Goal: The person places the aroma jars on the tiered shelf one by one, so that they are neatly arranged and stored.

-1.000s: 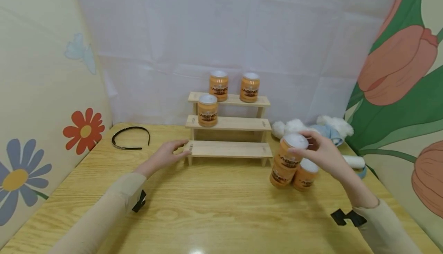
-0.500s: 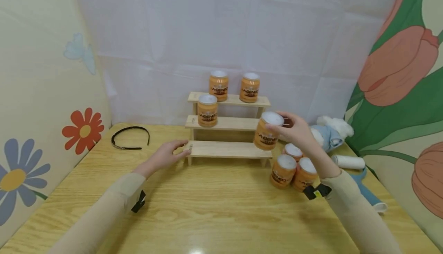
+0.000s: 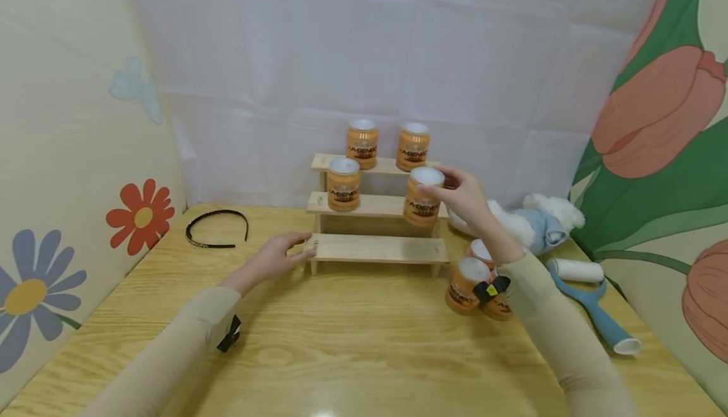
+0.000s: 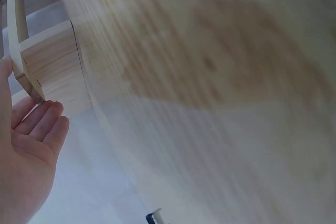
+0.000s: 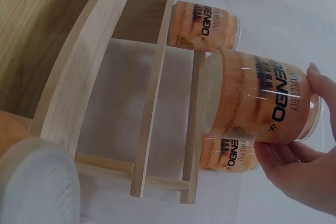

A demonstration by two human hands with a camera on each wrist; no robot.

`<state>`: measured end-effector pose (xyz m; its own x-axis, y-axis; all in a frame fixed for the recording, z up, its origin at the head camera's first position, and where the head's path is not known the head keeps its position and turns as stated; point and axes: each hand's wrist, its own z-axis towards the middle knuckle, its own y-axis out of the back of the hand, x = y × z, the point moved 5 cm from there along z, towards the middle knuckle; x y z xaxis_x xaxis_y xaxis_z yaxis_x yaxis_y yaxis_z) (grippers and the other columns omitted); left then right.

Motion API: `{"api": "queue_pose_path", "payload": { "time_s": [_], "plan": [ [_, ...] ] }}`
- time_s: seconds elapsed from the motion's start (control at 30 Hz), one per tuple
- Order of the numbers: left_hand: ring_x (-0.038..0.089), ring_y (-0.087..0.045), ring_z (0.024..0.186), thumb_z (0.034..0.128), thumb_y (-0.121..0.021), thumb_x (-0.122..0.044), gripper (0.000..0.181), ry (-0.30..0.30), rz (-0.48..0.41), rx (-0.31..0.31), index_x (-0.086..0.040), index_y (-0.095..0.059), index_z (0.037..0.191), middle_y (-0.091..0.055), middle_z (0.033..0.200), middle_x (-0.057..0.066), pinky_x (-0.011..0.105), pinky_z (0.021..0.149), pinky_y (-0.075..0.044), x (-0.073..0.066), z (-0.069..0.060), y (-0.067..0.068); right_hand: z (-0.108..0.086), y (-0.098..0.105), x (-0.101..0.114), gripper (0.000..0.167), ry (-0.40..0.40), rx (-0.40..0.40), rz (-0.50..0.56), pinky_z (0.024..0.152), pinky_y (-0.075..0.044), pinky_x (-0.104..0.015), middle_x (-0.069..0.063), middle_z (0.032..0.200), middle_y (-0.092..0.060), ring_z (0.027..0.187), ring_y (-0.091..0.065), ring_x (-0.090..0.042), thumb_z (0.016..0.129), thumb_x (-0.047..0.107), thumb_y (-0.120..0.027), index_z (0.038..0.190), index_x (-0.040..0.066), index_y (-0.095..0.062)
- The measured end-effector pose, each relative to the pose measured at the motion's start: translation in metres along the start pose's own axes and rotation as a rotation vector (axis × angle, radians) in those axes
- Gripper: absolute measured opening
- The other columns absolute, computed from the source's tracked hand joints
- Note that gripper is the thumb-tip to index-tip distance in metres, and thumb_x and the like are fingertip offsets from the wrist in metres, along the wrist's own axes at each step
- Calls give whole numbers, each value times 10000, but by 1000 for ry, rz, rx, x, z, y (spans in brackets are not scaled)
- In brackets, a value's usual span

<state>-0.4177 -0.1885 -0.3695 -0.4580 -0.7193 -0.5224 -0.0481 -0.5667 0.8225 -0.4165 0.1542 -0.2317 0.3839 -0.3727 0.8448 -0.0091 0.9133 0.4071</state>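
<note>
The left hand (image 3: 270,259) is gripping the rack (image 3: 375,249); right of its fingers, near the middle shelf (image 3: 380,204), a can (image 3: 422,206) is hanging, clamped by the fingers of the right hand (image 3: 463,197) — too low, and its base could be catching the edge.

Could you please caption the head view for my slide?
The right hand holds an orange can near the middle shelf of a wooden rack.
</note>
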Motion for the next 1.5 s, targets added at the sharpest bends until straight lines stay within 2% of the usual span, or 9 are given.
{"api": "queue_pose_path", "payload": {
  "time_s": [0.13,0.33,0.57,0.7,0.97,1.17,1.5],
  "plan": [
    [403,-464,1249,936,-554,-405,639,0,2,-5,28,-419,1385,-455,1395,223,525,1032,-400,-1,-2,1,9,-8,1,611,10,7,49,884,-520,-352,-142,1234,-586,1068,-577,-230,823,269,-735,1353,75,-502],
    [407,-468,1244,938,-563,-375,618,-1,-2,-9,38,-426,1376,-460,1388,226,523,1032,-401,-3,-3,1,20,-22,-3,588,18,5,127,805,-565,-314,-159,1191,-595,967,-617,-201,820,270,-739,1324,59,-521],
    [404,-460,1253,936,-559,-393,631,0,-15,-1,33,-423,1381,-456,1395,220,522,1033,-401,-4,-3,3,32,-35,-8,644,39,-22,-7,855,-532,-367,-155,1271,-513,1090,-561,-274,829,301,-726,1357,26,-480],
    [396,-471,1246,933,-564,-395,630,-2,-2,-6,29,-428,1380,-463,1392,215,517,1029,-408,-4,-3,3,38,-45,-6,626,42,-17,2,865,-530,-406,-171,1265,-526,1102,-565,-307,834,257,-725,1350,-1,-482],
    [390,-481,1238,930,-568,-395,629,-9,5,-11,25,-433,1379,-474,1383,213,510,1017,-423,-4,-3,3,48,-60,-10,632,9,2,-21,852,-531,-384,-154,1278,-546,1099,-564,-282,837,282,-720,1360,23,-479],
    [390,-470,1248,930,-568,-396,630,4,-4,-7,16,-427,1385,-465,1392,210,511,1022,-417,-3,-2,3,52,-64,-15,666,-30,12,-31,880,-525,-385,-120,1291,-550,1134,-552,-251,825,336,-725,1378,68,-467],
    [399,-470,1245,935,-571,-365,614,1,-6,-7,30,-424,1383,-464,1388,221,517,1022,-415,-5,-2,3,59,-71,-18,685,-17,37,-30,949,-497,-393,-118,1353,-503,1211,-514,-269,830,353,-716,1396,84,-441]
  ]
}}
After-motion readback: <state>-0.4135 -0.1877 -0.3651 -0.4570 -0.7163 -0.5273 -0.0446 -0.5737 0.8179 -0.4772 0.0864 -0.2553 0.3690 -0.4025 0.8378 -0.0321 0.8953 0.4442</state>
